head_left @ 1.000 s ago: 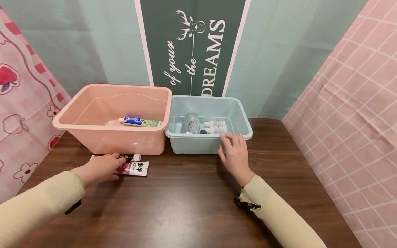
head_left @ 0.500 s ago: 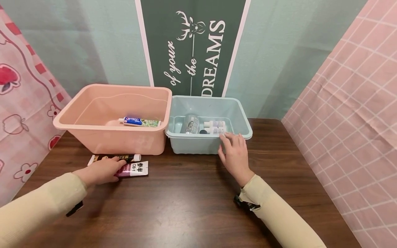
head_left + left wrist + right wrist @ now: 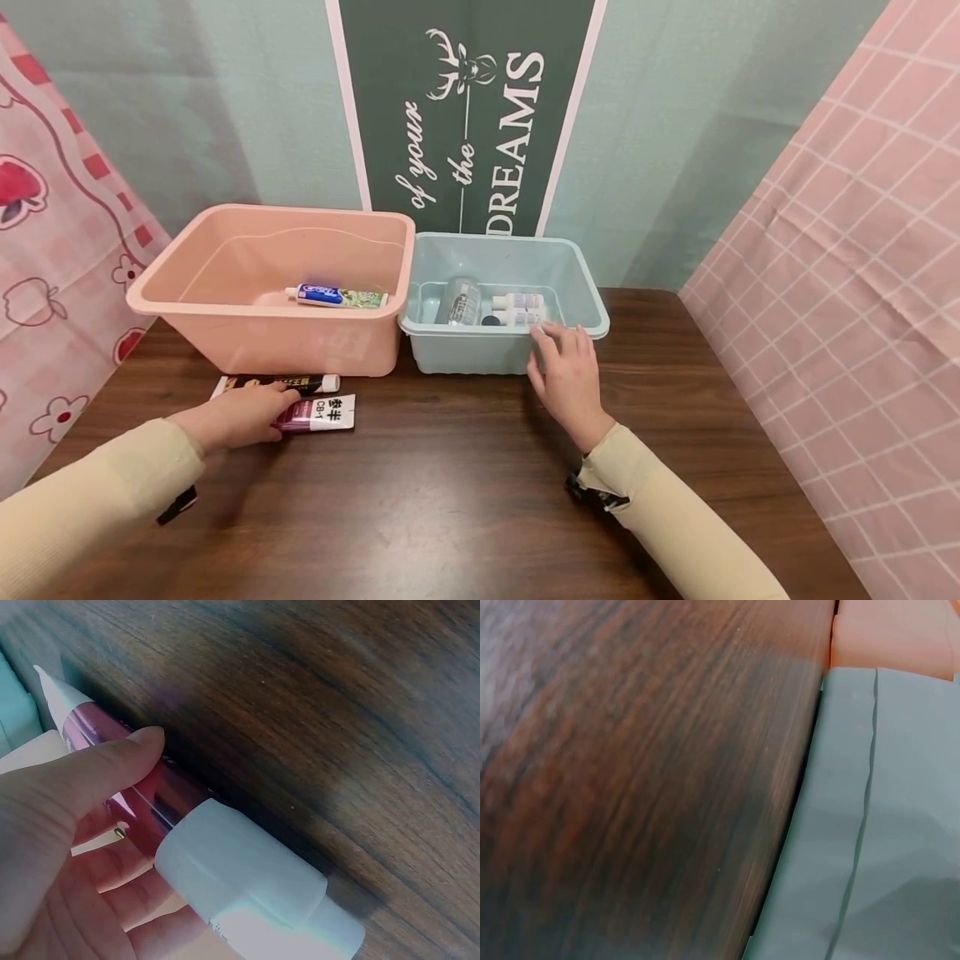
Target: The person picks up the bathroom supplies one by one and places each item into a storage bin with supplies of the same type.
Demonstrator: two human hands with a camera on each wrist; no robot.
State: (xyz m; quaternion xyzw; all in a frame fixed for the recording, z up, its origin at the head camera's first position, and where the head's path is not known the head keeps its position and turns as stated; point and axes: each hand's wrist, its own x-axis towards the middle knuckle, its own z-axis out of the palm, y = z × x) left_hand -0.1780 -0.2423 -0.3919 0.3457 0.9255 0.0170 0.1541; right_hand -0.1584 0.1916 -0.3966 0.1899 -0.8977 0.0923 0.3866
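Note:
My left hand [image 3: 238, 414] pinches a maroon-and-white toothpaste tube [image 3: 318, 414] in front of the pink bin. Seen from the left wrist, the thumb lies across the tube [image 3: 240, 862] and the fingers are on its other side, with its white cap end at lower right. Just behind it a black toothpaste tube [image 3: 303, 384] with a white cap lies along the foot of the bin, partly hidden by the hand. My right hand [image 3: 570, 375] rests its loosely bent fingers at the front rim of the light blue bin [image 3: 472, 354]; the right wrist view shows no hand.
The pink bin [image 3: 300, 343] holds a blue-and-green toothpaste tube [image 3: 341, 296]. Beside it, the blue bin contains a clear bottle [image 3: 462, 302] and small white bottles [image 3: 521, 301]. Both stand on a dark wooden table [image 3: 450, 483], with cloth hangings behind and at the sides.
My left hand has shifted slightly toward me with the maroon toothpaste tube, drawing it away from the black one, which now shows more. The right hand stays where it was.

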